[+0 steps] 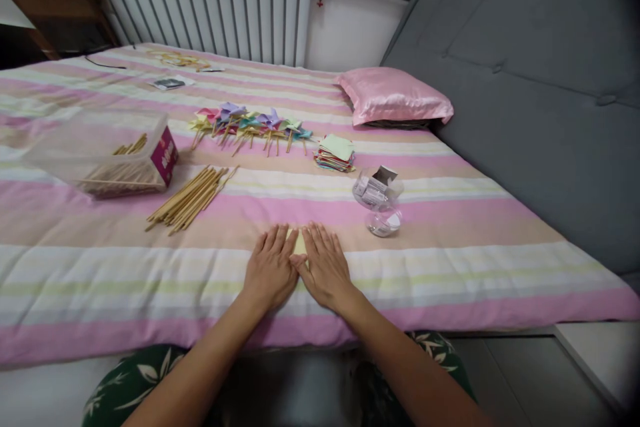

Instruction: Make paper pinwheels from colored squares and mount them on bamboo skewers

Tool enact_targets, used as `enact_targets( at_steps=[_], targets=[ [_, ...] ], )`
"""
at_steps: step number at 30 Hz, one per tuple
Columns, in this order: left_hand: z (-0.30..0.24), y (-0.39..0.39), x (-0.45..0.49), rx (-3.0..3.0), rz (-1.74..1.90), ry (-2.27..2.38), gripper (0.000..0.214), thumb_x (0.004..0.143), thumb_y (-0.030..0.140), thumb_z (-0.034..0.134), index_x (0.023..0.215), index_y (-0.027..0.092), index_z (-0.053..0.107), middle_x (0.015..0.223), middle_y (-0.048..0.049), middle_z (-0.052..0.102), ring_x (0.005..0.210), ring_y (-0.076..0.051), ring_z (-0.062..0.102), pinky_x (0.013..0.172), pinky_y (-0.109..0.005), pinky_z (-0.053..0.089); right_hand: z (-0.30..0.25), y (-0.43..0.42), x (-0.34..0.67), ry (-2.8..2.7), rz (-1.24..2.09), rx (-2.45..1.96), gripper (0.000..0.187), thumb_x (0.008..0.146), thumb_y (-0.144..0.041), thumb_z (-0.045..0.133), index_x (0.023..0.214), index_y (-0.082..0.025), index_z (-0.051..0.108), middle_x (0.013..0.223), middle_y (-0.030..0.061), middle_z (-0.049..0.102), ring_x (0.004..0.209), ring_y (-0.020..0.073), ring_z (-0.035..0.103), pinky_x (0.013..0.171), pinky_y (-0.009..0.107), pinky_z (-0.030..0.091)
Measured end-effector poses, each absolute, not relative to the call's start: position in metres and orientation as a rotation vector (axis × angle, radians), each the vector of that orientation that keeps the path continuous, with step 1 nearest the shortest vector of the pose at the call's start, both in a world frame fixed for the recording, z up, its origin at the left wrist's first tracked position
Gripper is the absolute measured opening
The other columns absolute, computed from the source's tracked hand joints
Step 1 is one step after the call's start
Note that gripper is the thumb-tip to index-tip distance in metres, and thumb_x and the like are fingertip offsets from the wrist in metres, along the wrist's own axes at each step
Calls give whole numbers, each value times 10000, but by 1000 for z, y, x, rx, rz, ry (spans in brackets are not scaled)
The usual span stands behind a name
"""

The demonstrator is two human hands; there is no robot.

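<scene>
My left hand (271, 268) and my right hand (323, 267) lie flat side by side on the striped bedcover (450, 260), fingers stretched out. Both press on a pale yellow paper square (299, 244), mostly hidden under them. Ahead lies a row of finished paper pinwheels (250, 123) on sticks. A stack of coloured paper squares (335, 153) sits right of them. A bundle of wooden sticks (189, 198) lies to the left front.
A clear plastic box (107, 153) holding sticks stands at the left. A small clear jar (380, 197) lies on its side near my right hand. A pink pillow (395, 97) rests by the grey padded headboard (530, 80). A white radiator (200, 7) lines the far wall.
</scene>
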State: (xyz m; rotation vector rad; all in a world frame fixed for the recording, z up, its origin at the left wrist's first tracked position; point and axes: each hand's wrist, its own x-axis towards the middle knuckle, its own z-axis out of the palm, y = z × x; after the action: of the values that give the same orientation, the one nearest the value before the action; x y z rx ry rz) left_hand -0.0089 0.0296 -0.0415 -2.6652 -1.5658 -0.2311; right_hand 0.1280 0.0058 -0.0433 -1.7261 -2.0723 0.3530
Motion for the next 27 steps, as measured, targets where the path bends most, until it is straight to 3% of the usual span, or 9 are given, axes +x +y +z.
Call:
enact_targets(
  at_steps=[9,14,18,22,27],
  targets=[
    [-44,27,-7,-2487,-201,-1819,714,886,463,284,1379,-54,308,1445,-219,315,1367,-307,232,1108,-438,159,-43,5,129,-1973,373,-1725,643,910,-513,302,1402,-99,325,1492,154,255,1388,291,204,1114,501,159],
    [-40,26,-9,-2496,-283,-1843,770,883,546,262,1407,-19,266,1447,-211,319,1358,-316,254,1101,-446,177,-43,26,142,-1715,455,-1656,543,928,-465,280,1351,-151,413,1436,132,387,1334,251,336,1078,452,273],
    [-40,27,-11,-2545,-325,-1789,746,891,535,254,1417,7,256,1447,-201,328,1354,-308,268,1097,-453,184,-44,49,153,-1634,537,-1635,425,885,-404,416,1213,-180,566,1194,105,621,1069,232,575,953,395,418],
    [-42,28,-13,-2560,-349,-1777,724,894,529,245,1414,27,273,1442,-196,341,1351,-293,283,1099,-449,184,-47,56,155,-1661,562,-1550,346,824,-339,515,1121,-210,636,1072,73,667,926,200,605,873,361,461],
    [-44,29,-15,-2563,-416,-1770,694,901,506,245,1413,38,271,1438,-189,355,1346,-287,294,1094,-451,199,-53,56,156,-1399,905,-1406,263,754,-356,592,951,-228,710,893,35,718,726,173,621,733,334,504]
  ],
)
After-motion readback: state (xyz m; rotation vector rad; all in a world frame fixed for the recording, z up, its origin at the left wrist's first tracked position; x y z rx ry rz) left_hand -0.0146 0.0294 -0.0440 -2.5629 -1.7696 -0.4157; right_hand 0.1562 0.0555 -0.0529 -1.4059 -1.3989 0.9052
